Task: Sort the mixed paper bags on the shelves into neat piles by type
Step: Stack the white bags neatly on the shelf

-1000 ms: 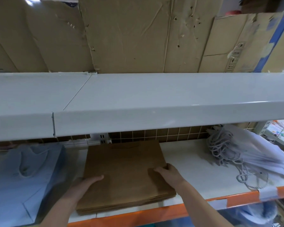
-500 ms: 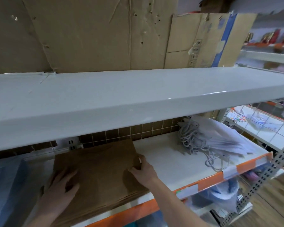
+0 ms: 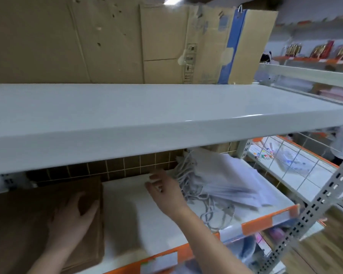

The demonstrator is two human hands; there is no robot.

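1. Left hand (image 3: 73, 218) lies flat, fingers spread, palm down on the stack of flat brown kraft paper bags (image 3: 28, 224). It presses, grasps nothing.
2. Right hand (image 3: 164, 189) is up over the bare white lower shelf board (image 3: 127, 210), fingers loosely extended toward the pile to its right. It is released and holds nothing. Motion blur, so whether fingertips touch the cords cannot be told.
3. Just right of the right hand: a messy fanned pile of white paper bags (image 3: 226, 180), their grey-white cord handles (image 3: 188, 173) tangled on the side nearest the hand, some loops trailing toward the orange shelf front edge (image 3: 265, 222).
4. Step in hand, as I judge it: brown stack looks squared off, white pile is next to be gathered.
5. To do it well: keep the left hand pressing so the brown stack stays aligned; get the right hand under the bag bodies, not the cords, since pulling cords would likely drag single bags and worsen the fan.
6. Slide the white pile toward the hand, tap the edges square, and lay all cords on one side.
7. Leave bare shelf between brown and white piles so types stay apart.
8. Risk: loose loops near the front edge could snag or pull bags off the shelf.
9. Above both hands: the wide white upper shelf (image 3: 166, 119) with flattened brown cardboard sheets (image 3: 107, 40) standing behind; it limits lifting room, so sliding beats lifting.
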